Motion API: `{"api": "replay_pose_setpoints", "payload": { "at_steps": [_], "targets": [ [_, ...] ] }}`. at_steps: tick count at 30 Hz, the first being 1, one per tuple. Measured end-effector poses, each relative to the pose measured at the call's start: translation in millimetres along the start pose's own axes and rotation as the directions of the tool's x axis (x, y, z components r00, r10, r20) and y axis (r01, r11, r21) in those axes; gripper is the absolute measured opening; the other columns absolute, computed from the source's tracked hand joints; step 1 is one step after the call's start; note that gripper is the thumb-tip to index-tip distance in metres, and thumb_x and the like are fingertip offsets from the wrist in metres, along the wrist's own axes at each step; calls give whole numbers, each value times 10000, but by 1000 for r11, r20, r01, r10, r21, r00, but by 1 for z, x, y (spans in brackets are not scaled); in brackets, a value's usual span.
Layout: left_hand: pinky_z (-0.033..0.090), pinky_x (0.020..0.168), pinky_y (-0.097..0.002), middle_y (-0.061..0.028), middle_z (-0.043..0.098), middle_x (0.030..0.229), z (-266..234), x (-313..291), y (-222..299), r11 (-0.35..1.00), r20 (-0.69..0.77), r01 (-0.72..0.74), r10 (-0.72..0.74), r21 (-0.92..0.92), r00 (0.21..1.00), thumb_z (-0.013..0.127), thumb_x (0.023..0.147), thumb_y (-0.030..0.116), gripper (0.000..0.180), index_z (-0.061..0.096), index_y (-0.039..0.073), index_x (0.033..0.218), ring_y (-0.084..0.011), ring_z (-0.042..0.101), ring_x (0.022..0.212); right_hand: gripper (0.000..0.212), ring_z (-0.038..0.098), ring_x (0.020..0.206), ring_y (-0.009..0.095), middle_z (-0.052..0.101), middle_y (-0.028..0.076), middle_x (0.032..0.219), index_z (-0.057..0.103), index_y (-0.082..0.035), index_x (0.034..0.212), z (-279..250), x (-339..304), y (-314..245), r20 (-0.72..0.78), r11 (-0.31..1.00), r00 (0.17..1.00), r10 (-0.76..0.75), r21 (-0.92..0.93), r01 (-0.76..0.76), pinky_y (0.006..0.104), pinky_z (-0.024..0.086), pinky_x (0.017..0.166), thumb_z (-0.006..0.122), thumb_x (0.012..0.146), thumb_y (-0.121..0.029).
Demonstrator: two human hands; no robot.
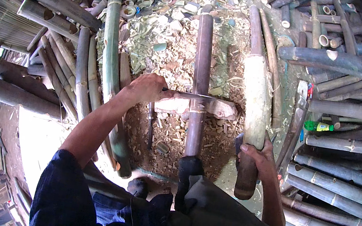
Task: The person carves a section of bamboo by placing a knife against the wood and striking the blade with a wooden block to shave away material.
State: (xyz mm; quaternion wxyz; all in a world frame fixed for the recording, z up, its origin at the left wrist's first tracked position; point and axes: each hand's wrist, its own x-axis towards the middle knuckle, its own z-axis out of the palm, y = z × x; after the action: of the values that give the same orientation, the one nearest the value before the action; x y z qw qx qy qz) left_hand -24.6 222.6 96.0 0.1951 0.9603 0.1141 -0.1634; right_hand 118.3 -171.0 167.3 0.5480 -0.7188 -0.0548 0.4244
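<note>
As the ground (162, 166) carries the work, the pale pole (256, 96) extends over its right side, peeled along the middle. The dark pole (204, 56) runs up its centre, crossing over the block (172, 106), which likely props it. The hands are well apart: the right hand (259, 154) is wrapped round the pale pole's near part, presumably to steady it, and the left hand (148, 85) is closed on the knife (188, 95), whose blade spans the dark pole, perhaps for support. Chips (172, 63) litter the ground.
</note>
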Motion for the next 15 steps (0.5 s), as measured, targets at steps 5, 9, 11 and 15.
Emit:
{"api": "replay_pose_setpoints", "payload": {
  "at_steps": [5, 9, 11, 15],
  "targets": [
    [552, 878, -516, -258, 693, 781, 8, 10, -6, 1000, 143, 29, -29, 4, 989, 477, 930, 756, 807, 762, 2, 883, -420, 708, 829, 867, 623, 1100, 213, 624, 132, 1240, 365, 27, 1483, 2, -4, -13, 58, 999, 998, 19, -40, -17, 357, 494, 984, 838, 778, -150],
    [558, 852, -521, -253, 696, 782, 6, 8, 2, 998, 139, 38, -46, 58, 989, 485, 928, 753, 798, 763, 7, 868, -418, 712, 821, 871, 616, 1128, 216, 616, 139, 1262, 359, 25, 1490, -7, -5, -10, 47, 997, 999, 3, -75, 1, 358, 484, 1005, 838, 782, -148],
    [561, 856, -525, -253, 701, 804, 7, 6, 1, 997, 141, 35, -43, 62, 989, 482, 929, 759, 815, 752, -7, 865, -418, 714, 855, 865, 615, 1132, 217, 614, 141, 1271, 358, 27, 1489, -9, -4, -12, 33, 993, 999, -37, -108, 41, 358, 482, 1011, 837, 789, -145],
    [567, 869, -520, -253, 714, 854, 10, 4, 0, 998, 169, 46, -54, 51, 984, 485, 927, 768, 836, 732, -30, 891, -411, 720, 934, 826, 612, 1136, 209, 612, 137, 1264, 364, 32, 1473, -6, -14, -31, -30, 936, 970, -243, -268, 226, 358, 480, 1016, 828, 806, -116]
  ]
}}
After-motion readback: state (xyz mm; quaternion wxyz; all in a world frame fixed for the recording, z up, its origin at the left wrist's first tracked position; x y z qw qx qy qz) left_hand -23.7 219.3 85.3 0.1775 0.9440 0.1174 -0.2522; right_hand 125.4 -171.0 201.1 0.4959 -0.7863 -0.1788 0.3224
